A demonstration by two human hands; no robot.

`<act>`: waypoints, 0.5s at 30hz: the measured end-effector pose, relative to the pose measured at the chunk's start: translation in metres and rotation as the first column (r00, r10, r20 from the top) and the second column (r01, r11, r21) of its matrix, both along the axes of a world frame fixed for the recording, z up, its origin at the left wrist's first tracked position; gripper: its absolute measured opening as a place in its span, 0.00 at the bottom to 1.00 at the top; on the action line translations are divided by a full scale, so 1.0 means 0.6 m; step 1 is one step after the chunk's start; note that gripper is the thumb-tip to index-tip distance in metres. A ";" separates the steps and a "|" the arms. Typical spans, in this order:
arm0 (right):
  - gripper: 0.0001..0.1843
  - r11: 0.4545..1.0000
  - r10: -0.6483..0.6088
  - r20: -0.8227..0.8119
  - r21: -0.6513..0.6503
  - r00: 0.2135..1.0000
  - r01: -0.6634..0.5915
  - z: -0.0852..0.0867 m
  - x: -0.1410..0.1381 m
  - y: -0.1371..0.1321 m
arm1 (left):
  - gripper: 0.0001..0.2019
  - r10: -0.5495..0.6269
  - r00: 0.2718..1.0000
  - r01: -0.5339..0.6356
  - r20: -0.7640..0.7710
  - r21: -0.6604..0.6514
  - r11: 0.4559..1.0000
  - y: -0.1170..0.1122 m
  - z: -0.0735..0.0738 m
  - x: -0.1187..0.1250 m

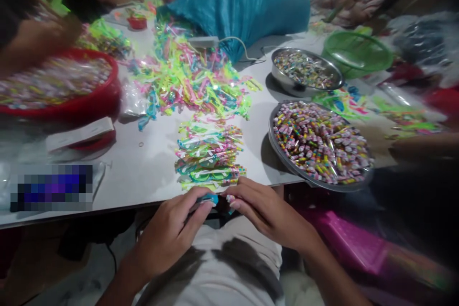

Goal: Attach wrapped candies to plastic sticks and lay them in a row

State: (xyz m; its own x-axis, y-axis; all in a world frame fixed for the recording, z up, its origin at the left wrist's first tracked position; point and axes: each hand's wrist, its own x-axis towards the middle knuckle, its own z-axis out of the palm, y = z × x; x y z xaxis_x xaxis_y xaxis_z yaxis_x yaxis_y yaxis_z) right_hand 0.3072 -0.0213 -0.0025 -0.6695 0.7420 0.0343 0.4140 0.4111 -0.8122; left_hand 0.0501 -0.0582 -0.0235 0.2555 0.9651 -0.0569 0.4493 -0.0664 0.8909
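Over my lap, just off the table's front edge, my left hand (172,224) is closed in a pinch on a small blue plastic piece (213,198). Close to its right, my right hand (267,210) pinches a small white-and-pink wrapped piece (230,198), its exact kind too small to tell. A slight gap separates the two fingertips. Just beyond my hands lies a stacked row of colourful plastic pieces (204,153) with striped, clear-wrapped tubes poking out on the right. Behind the row spreads a large heap of green, pink, yellow and blue plastic pieces (201,76).
A metal bowl (273,150) of striped tubes sits at the right edge, a smaller metal bowl (287,87) behind it, then a green basket (358,57). At left stands a red basin (113,91). A blue bag (247,0) rises at the back. Co-workers' arms (39,33) reach in.
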 end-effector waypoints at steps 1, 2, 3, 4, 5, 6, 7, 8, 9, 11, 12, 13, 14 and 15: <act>0.16 1.000 0.017 0.009 0.002 1.000 -0.017 0.002 0.000 -0.003 | 0.11 -0.035 0.999 0.036 -0.029 0.053 0.998 0.002 0.003 0.001; 0.17 0.999 0.030 0.016 0.012 0.999 -0.030 0.004 0.000 -0.006 | 0.11 -0.062 0.996 0.070 -0.068 0.116 0.991 0.004 0.005 0.001; 0.18 0.999 0.039 0.027 0.031 0.999 -0.040 0.005 0.000 -0.008 | 0.11 -0.076 0.990 0.097 -0.116 0.189 0.977 0.007 0.008 0.000; 0.19 0.997 0.043 0.045 0.059 0.998 -0.045 0.006 0.000 -0.009 | 0.11 -0.081 0.983 0.124 -0.166 0.265 0.956 0.010 0.011 0.000; 0.19 0.994 0.039 0.070 0.097 0.997 -0.046 0.007 0.000 -0.011 | 0.11 -0.082 0.972 0.153 -0.218 0.332 0.931 0.012 0.015 -0.001; 0.20 0.989 0.034 0.100 0.140 0.994 -0.048 0.007 0.000 -0.012 | 0.11 -0.085 0.959 0.187 -0.270 0.381 0.905 0.014 0.018 -0.002; 0.20 0.983 0.026 0.135 0.178 0.991 -0.050 0.007 -0.001 -0.013 | 0.11 -0.090 0.944 0.222 -0.318 0.412 0.884 0.015 0.021 -0.002; 0.20 0.976 0.021 0.168 0.212 0.986 -0.056 0.007 -0.002 -0.014 | 0.11 -0.094 0.930 0.252 -0.355 0.431 0.867 0.016 0.024 -0.002; 0.20 0.968 0.017 0.199 0.240 0.980 -0.065 0.008 -0.002 -0.015 | 0.11 -0.097 0.917 0.275 -0.386 0.439 0.855 0.016 0.026 -0.002; 0.20 0.954 0.019 0.244 0.286 0.970 -0.090 0.009 -0.004 -0.017 | 0.11 -0.097 0.899 0.302 -0.426 0.445 0.843 0.016 0.029 -0.001; 0.20 0.948 0.019 0.260 0.303 0.966 -0.101 0.010 -0.005 -0.018 | 0.11 -0.097 0.895 0.310 -0.436 0.451 0.837 0.016 0.029 0.000; 0.20 0.941 0.019 0.269 0.321 0.963 -0.109 0.012 -0.005 -0.018 | 0.11 -0.094 0.891 0.315 -0.444 0.457 0.832 0.017 0.030 0.000; 0.20 0.935 0.019 0.275 0.335 0.961 -0.114 0.013 -0.005 -0.019 | 0.10 -0.090 0.889 0.319 -0.450 0.465 0.826 0.017 0.030 0.000; 0.20 0.931 0.019 0.280 0.344 0.960 -0.119 0.014 -0.005 -0.019 | 0.10 -0.089 0.885 0.326 -0.457 0.472 0.819 0.017 0.029 0.000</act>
State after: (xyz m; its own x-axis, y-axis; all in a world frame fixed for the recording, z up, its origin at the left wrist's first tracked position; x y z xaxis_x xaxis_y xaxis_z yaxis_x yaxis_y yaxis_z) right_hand 0.3043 -0.0325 0.0058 -0.7398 0.6656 0.0984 0.5549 0.6862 -0.4703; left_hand 0.0500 -0.0480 -0.0059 0.5218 0.8003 0.2955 0.6721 -0.5990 0.4354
